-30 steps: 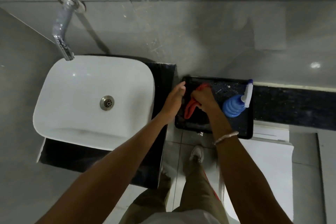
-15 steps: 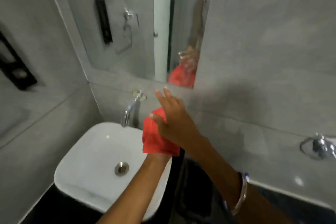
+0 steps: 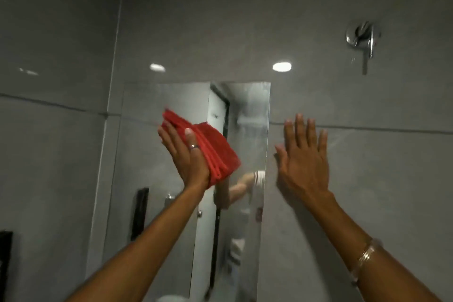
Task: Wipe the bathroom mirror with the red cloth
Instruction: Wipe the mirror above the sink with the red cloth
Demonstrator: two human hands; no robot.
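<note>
A tall narrow mirror (image 3: 171,203) hangs on the grey tiled wall in front of me. My left hand (image 3: 183,154) lies flat on a folded red cloth (image 3: 215,149) and presses it against the upper middle of the glass. To the right, my right hand (image 3: 302,162) is raised with its fingers spread, flat against or very near the wall just beside the mirror's right edge; it holds nothing. The upper right of the mirror looks smeared. The cloth hides part of the reflection.
A chrome wall valve (image 3: 362,38) sticks out at the upper right. A black fitting (image 3: 5,257) is on the left wall at the frame's edge. The mirror reflects a door and a black holder.
My view has swung up from the sink to the mirror. The left hand took the red cloth up to the glass; the right hand let go of it and rose beside the mirror.
</note>
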